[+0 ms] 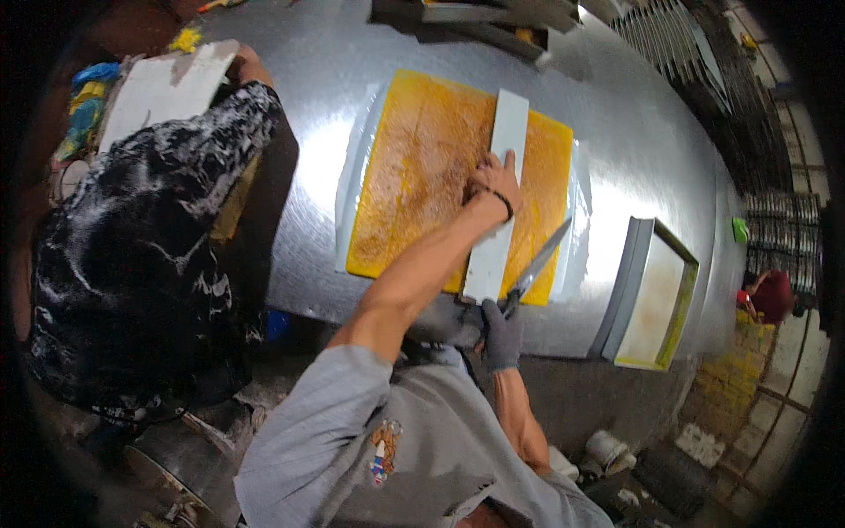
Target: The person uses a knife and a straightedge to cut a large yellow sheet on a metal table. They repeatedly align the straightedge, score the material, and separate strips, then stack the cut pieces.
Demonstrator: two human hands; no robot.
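Observation:
A wide orange-yellow slab with a glossy, mottled top [422, 167] lies on a pale plastic sheet [346, 211]. Across its right part runs a long white straightedge [510, 123], from the far edge to the near edge. My bare left hand [495, 187] is closed over the middle of the straightedge, some fingers curled at its left side. In a grey glove, my right hand [502, 336] grips a long knife [540, 262] by its handle at the slab's near edge. The blade points away and to the right, above the slab strip beside the straightedge.
The slab's sheet lies on a shiny metal table [317, 114]. Right of it stands a rectangular metal frame [627, 290]; dark metal bars [458, 33] lie at the back. A person in a black patterned shirt [158, 255] works close on my left with a white board [167, 88].

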